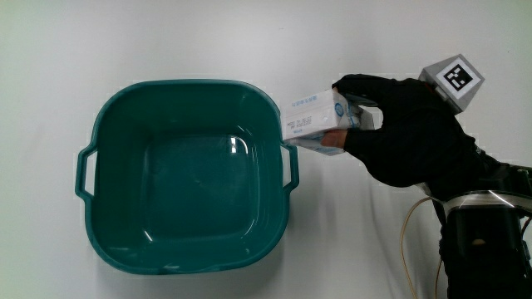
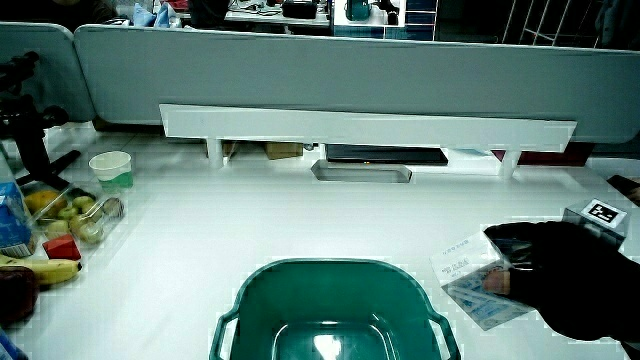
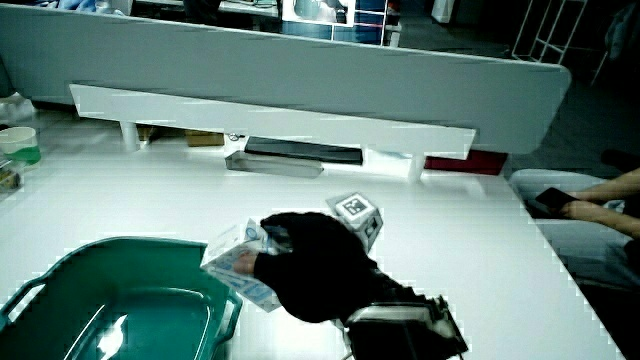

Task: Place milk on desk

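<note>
Beside the basin's handle, the hand grips the milk, fingers wrapped over the carton's end with the thumb beneath, so the box juts sideways toward the basin. The carton seems held just clear of the basin's rim, over bare tabletop, which suits setting it down there. From above, the basin shows empty; in a side view the carton tilts, one corner low near the tabletop, and a cup and fruit lie well apart.

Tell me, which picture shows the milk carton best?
The main view: the milk carton lies unobstructed from above, gripped by the hand beside the basin. In both side views the hand covers part of it.
</note>
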A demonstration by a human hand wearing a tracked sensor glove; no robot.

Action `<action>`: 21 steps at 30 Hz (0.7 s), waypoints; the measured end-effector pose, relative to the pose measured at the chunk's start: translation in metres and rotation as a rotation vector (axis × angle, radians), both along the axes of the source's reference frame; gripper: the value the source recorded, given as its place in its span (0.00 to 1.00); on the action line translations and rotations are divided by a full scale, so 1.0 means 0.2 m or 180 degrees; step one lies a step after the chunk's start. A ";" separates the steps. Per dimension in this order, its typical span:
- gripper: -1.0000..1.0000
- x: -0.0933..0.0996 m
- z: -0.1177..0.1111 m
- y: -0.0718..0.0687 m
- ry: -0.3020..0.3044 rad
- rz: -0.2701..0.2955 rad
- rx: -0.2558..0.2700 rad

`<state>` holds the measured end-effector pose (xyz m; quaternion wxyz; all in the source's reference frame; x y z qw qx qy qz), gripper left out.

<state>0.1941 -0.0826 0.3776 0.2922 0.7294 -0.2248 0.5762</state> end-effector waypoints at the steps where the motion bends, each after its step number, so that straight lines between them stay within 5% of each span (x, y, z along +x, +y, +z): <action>1: 0.50 0.01 0.01 0.00 -0.0066 0.0024 -0.0009; 11: 0.50 0.08 0.20 0.02 -0.0343 0.0148 -0.0308; 21: 0.50 0.20 0.39 0.03 -0.0773 0.0476 -0.0684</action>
